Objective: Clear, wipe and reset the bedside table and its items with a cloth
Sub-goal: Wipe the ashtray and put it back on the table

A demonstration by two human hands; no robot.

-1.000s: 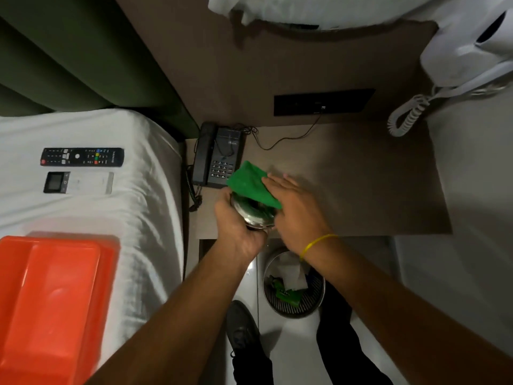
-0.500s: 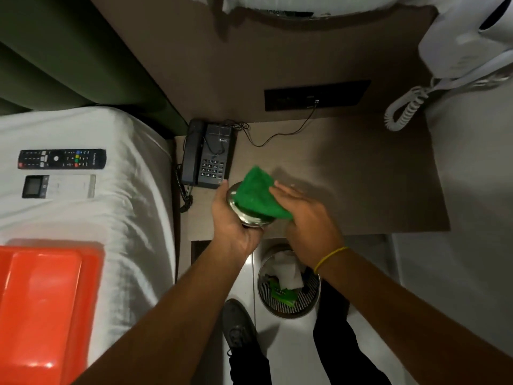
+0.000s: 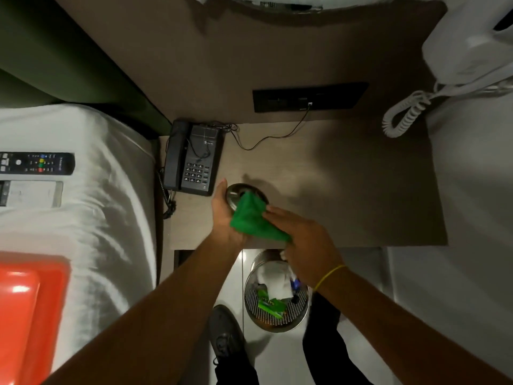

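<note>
Wiping the metal dish w/ the cloth, over the bedside table's front edge

Left hand fingers curled round the round metal dish, right hand pinching the green cloth down into it. Black phone sits at the back-left corner; bin on the floor below, 2 remotes on the bed.

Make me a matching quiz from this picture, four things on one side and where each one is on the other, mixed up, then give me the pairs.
Things:
1. TV remote
2. black desk phone
3. green cloth
4. mesh waste bin

Places:
A. on the floor below the table's front edge
B. on the white bed sheet
C. at the table's back left corner
D. between the hands, pressed on a round metal dish

Pairs: 1-B, 2-C, 3-D, 4-A
</note>
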